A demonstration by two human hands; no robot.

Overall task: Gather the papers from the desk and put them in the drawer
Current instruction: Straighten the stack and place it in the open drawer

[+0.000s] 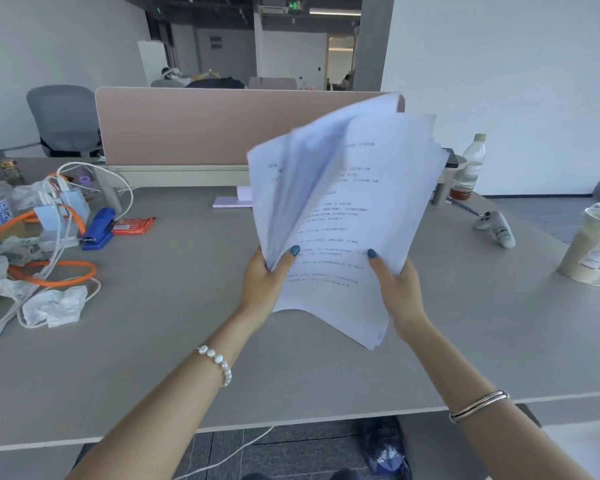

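Observation:
A stack of white printed papers point(343, 209) is held upright above the middle of the grey desk point(174, 341), its sheets fanned and blurred at the top. My left hand point(262, 285) grips the stack's lower left edge, thumb on the front. My right hand point(400, 292) grips the lower right edge. One more pale sheet or pad point(231, 201) lies flat on the desk behind the stack, by the divider. No drawer is in view.
Tangled orange and white cables point(49, 268), chargers, a blue stapler point(99, 228), a red box point(132, 226) and crumpled paper point(54, 306) crowd the left. At right sit a grey controller point(496, 228), a bottle point(468, 168) and an iced drink cup point(593, 244). A pink divider point(187, 126) backs the desk.

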